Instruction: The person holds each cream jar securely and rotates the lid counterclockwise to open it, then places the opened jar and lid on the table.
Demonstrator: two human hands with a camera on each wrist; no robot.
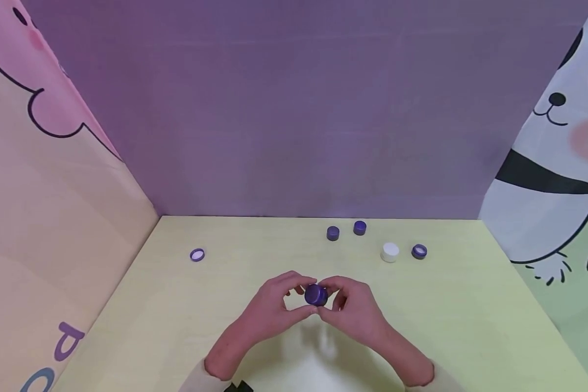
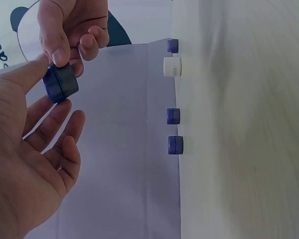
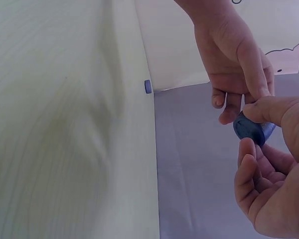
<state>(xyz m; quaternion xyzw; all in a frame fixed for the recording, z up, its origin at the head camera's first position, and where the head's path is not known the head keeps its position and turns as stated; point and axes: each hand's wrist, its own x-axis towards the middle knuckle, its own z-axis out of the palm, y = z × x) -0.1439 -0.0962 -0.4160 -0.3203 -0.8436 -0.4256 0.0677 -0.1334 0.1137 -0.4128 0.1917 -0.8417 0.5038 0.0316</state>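
Note:
Both hands hold one small round purple container between them, raised over the table's near middle. A seam runs round it in the left wrist view, where the container looks like two parts fitted together. My left hand pinches it from the left with thumb and fingertips. From the other side my right hand grips it the same way, the two thumbs meeting at its near edge. In the right wrist view the container is tilted and partly hidden by the right thumb.
Two purple round containers stand near the table's back edge. To their right are a white round container and a purple one with a pale inside. A flat purple ring-like piece lies far left. Printed cloth walls surround the table.

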